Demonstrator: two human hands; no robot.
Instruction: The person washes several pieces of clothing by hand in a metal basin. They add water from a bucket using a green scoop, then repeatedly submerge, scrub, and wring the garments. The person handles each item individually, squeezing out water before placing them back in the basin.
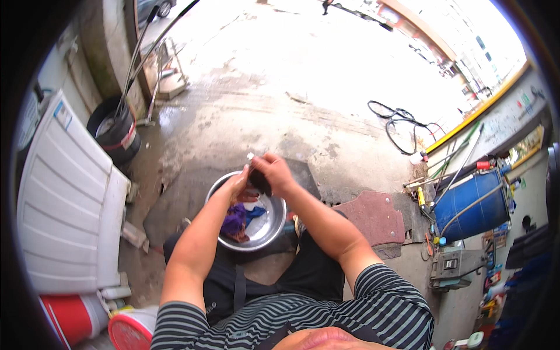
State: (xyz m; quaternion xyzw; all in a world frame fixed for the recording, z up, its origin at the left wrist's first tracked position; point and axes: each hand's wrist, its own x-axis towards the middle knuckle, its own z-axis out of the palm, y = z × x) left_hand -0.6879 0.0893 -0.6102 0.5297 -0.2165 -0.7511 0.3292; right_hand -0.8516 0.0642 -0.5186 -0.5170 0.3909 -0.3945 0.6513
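Observation:
My left hand (239,187) and my right hand (274,173) meet above a round metal basin (279,227) set between my knees. Bunched between them is a dark piece of cloth (260,182), gripped by the right hand from the far side. The left thumb and fingers lie around its left edge, partly hidden. A small clump of white foam (250,155) shows at the fingertips, with more whitish suds on the left hand. Inside the basin are a purple cloth (234,218), a blue cloth (255,213) and a brownish cloth (241,236), lying together on the left side.
A dark mat (175,205) lies under the basin, with a reddish mat (372,216) to the right. White ribbed panelling (70,197) and a black bucket (116,131) with long handles stand left. Rightward are a blue barrel (472,205) and a coiled black hose (400,124).

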